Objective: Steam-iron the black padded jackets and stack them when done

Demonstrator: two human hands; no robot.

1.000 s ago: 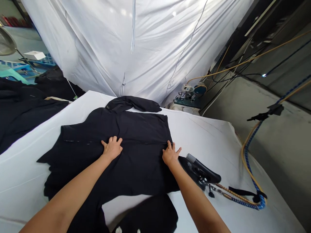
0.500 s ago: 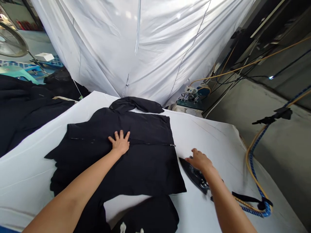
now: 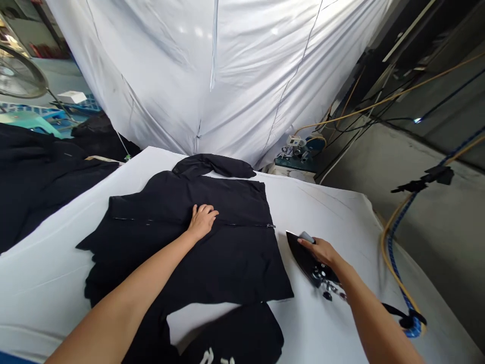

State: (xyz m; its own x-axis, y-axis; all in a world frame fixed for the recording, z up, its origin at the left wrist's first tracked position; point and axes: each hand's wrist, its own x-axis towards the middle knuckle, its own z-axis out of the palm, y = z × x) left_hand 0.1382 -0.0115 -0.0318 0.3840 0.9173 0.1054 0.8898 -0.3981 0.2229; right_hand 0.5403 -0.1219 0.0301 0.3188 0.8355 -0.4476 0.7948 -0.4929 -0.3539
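A black zip-up jacket (image 3: 235, 263) lies spread on the white-covered table, its zipper line running across the middle to a metal pull at the right hem. My left hand (image 3: 203, 221) rests on the jacket beside this line, fingers slightly bent and apart, holding nothing. Right of the hem, my right hand (image 3: 322, 251) is wrapped round the grey handle of a steam iron (image 3: 303, 258). The iron's dark pointed front faces up and left, apart from the jacket. My fingers partly hide the handle. One sleeve (image 3: 223, 164) is laid out along the far side.
A blue hose and yellow cord (image 3: 396, 263) hang at the right and loop down by the table (image 3: 341, 212). White sheeting (image 3: 170, 76) hangs behind. Dark garments (image 3: 45, 177) are piled at the left, near a fan (image 3: 18, 73). A small machine (image 3: 297, 151) stands beyond the far edge.
My right hand has closed on the iron's handle, and the iron has shifted slightly up and right. My left hand has slid a little right, its spread fingers now more bent.
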